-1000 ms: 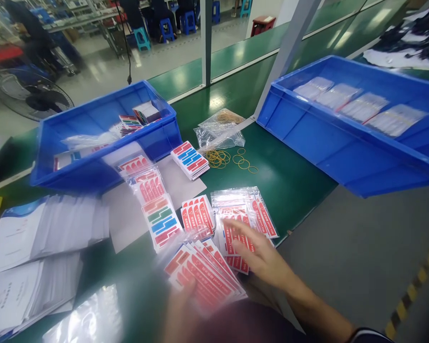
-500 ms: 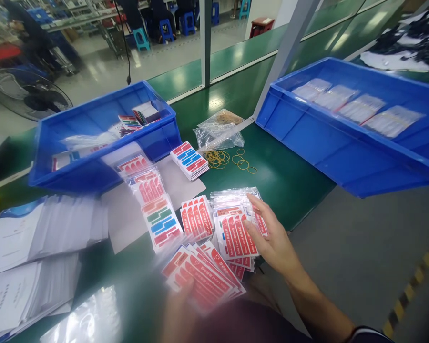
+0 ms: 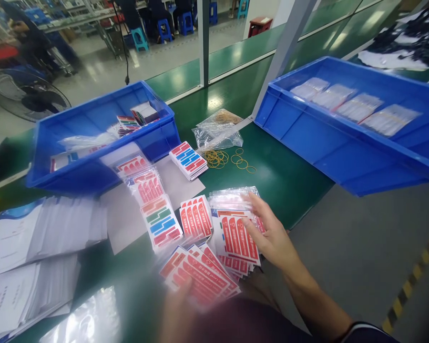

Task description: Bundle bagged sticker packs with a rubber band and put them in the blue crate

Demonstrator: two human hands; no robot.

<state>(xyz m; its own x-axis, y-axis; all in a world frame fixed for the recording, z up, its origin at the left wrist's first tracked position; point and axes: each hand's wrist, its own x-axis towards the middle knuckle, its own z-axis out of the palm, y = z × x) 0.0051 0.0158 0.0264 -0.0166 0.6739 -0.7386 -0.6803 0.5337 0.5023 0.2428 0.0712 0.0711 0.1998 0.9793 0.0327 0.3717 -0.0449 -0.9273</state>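
Observation:
My left hand [image 3: 178,305], blurred at the bottom, is closed on a fanned bunch of red-and-white label sheets [image 3: 203,276], thumb on top. My right hand [image 3: 271,233] grips the right edge of another label sheet [image 3: 238,238], its thumb on the print and its fingers beyond. Beneath that sheet lies a pile of clear plastic bags [image 3: 230,196] with more red labels. Just left of it is a small stack of red labels [image 3: 196,216]. Farther left runs an overlapping row of bagged sheets, the nearest a multicoloured label sheet [image 3: 160,223].
Blue bins stand at the left [image 3: 103,157] and right [image 3: 307,128], the right one holding banded packets [image 3: 361,107]. Rubber bands [image 3: 216,158] lie by a red-and-blue sheet stack [image 3: 188,160]. Booklets [image 3: 71,219] and plastic bags [image 3: 86,319] cover the left side. People sit in the background.
The sheet under my right hand has shifted slightly toward me and now lies at a different angle on the pile. My left hand's bunch has moved slightly left.

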